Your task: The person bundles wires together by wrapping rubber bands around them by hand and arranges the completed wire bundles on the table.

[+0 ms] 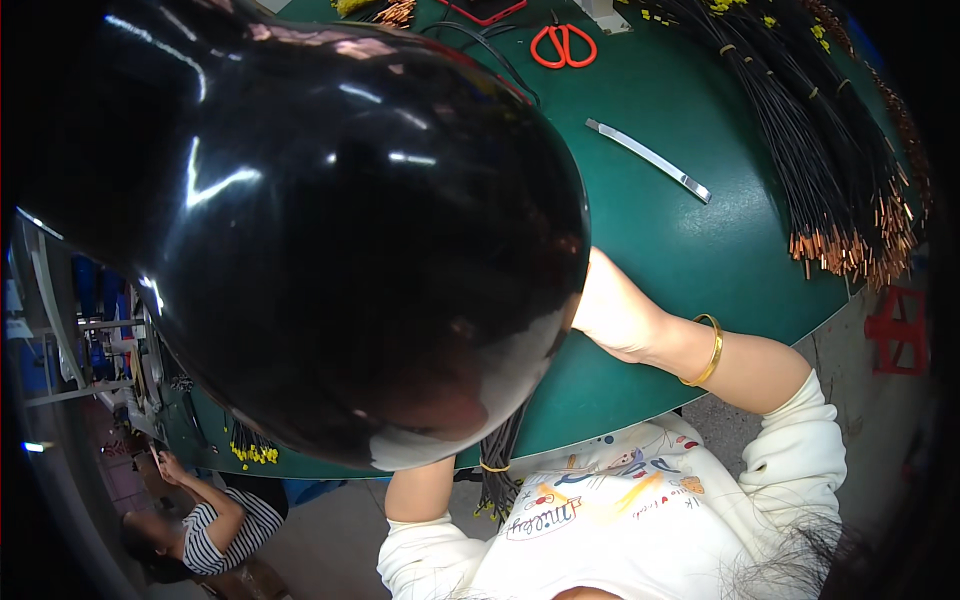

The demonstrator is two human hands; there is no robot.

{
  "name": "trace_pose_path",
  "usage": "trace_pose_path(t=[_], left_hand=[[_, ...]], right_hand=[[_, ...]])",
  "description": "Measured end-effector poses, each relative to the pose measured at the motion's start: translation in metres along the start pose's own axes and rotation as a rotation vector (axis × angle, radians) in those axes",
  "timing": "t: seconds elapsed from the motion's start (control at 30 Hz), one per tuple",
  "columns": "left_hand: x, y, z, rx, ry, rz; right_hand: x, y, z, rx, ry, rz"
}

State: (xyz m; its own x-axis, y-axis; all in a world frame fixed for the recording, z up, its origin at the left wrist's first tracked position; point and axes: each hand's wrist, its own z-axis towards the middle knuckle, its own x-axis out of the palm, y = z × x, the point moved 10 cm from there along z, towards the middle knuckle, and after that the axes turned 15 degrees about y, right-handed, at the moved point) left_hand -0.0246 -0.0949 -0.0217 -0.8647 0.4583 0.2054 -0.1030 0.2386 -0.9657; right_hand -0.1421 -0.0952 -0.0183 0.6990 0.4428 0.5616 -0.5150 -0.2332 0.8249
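Note:
A large glossy black lamp shade (pixel 380 250) fills the left and middle of the head view and covers much of what lies under it. My right hand (pixel 615 310) reaches in beneath its right edge. Only the back of that hand and the wrist, with a gold bangle (pixel 714 350), show; the fingers are hidden. Of my left arm just the forearm (pixel 420 491) is visible, and the hand is behind the shade. Between my arms, a banded bundle of black wires (pixel 496 462) hangs over the table's near edge. What either hand holds cannot be seen.
On the green table (pixel 680 270) lie metal tweezers (pixel 650 160) and red-handled scissors (pixel 563 46). Large bundles of black wires with copper ends (pixel 810 150) lie at right. A red phone (pixel 485 8) is at the back. A red stool (pixel 897 332) stands right; another person (pixel 215 520) sits lower left.

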Motion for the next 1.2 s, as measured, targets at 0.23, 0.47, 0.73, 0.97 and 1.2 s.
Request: trace_pose_path(t=[0.23, 0.47, 0.73, 0.97, 1.2], left_hand=[[0.0, 0.0, -0.001, 0.0, -0.012, 0.079], [0.015, -0.009, -0.002, 0.052, 0.008, 0.016], [0.015, -0.012, 0.001, 0.07, -0.025, 0.012], [0.009, -0.001, 0.002, -0.034, 0.04, 0.129], [0.015, -0.005, -0.001, 0.027, 0.044, 0.148]], right_hand=[[0.0, 0.005, -0.002, -0.022, -0.011, 0.047], [0.0, -0.002, -0.002, 0.012, -0.017, 0.065], [-0.002, -0.002, 0.001, 0.028, 0.03, 0.042], [0.008, 0.019, -0.001, -0.054, 0.011, 0.077], [0.002, 0.017, -0.003, -0.116, 0.0, -0.109]])
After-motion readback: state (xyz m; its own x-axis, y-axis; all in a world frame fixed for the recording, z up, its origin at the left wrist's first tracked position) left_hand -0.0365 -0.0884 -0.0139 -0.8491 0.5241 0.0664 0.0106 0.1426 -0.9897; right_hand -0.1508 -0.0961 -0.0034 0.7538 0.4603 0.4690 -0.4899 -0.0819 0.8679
